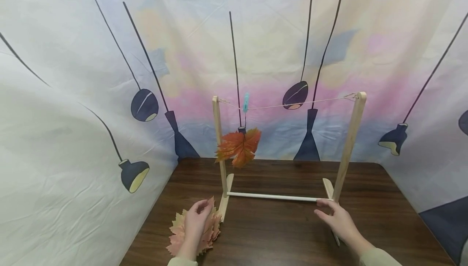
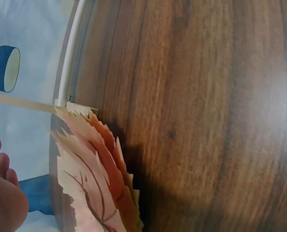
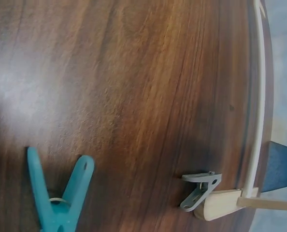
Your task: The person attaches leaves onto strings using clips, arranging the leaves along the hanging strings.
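Note:
My left hand point(image 1: 197, 219) is above a stack of pinkish-orange artificial maple leaves point(image 1: 173, 233), its fingers loosely bent. In the left wrist view the fingertips point(image 2: 2, 164) show at the edge, apart from the leaves point(image 2: 93, 183). My right hand point(image 1: 338, 219), fingers relaxed, is by the right post point(image 1: 350, 148) of a wooden stand and holds nothing. Beneath it, the right wrist view shows a teal clothespin point(image 3: 61, 212) and a grey clothespin point(image 3: 201, 188) on the table. An orange-red maple leaf point(image 1: 239, 148) hangs from a teal clothespin point(image 1: 246, 102) on the stand's string.
A thin string point(image 1: 270, 107) runs between the tops of the left post point(image 1: 217, 128) and the right one. A white rod point(image 1: 274, 196) joins the posts low down, over the dark wooden table point(image 1: 270, 233). Printed cloth point(image 1: 270, 55) hangs behind and at the sides.

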`<state>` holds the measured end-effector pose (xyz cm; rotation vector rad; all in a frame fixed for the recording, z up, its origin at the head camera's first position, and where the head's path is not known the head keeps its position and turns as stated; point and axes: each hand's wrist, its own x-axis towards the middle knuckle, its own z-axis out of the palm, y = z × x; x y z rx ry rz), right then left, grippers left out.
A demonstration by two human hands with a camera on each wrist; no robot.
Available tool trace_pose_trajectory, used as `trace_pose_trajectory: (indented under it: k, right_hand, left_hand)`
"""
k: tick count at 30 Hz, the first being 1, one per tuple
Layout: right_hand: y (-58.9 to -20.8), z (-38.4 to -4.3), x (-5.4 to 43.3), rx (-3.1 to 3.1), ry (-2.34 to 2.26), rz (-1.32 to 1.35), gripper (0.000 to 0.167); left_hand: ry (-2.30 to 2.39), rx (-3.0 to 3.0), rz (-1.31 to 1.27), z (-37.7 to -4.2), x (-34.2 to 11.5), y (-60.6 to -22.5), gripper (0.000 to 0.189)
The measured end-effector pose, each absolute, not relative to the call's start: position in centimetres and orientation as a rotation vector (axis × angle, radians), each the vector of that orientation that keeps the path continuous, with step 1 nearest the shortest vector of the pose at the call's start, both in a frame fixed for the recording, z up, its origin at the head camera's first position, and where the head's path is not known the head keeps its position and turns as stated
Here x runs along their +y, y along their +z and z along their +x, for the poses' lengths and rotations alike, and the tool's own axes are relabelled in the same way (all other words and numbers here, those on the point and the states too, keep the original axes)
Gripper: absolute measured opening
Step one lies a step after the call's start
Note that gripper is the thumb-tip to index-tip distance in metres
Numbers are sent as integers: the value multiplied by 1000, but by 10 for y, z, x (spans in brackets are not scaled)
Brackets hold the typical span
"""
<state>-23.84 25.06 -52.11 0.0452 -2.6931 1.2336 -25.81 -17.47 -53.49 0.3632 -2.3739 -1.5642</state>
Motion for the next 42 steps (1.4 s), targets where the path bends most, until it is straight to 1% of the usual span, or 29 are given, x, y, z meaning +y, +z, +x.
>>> trace_pose_trajectory:
  k: [3,10,14,19,28,35,42]
  right_hand:
    - [-524,-237,252,-2679,1208,47,38]
    - [-528,-229,260,-2791,1240,-2,48]
    - [-533,-225,264,-2814,1213,-7,46]
    - [-539,-220,270,-2855,1205,-12,48]
    - [-555,-213,275,-2881,1249,-126,47]
    - [-567,-209,280,-2891,1156,-74,45]
    - [-566,-207,287,-2911,1156,-77,48]
  left_hand:
    - [-1553,-2388,371,-257,-178,-537,34]
    - [-1588,-2388,387,-252,-184,-544,41]
    - [-1563,-2390,416,-249,-188,-548,36]
    - [-1469,-2413,447,-247,-191,-552,33]
    - [-1415,-2462,433,-245,-198,-560,38]
    - [-1422,-2466,416,-238,-206,-566,36]
    - [-1374,-2497,428,-226,-217,-575,37]
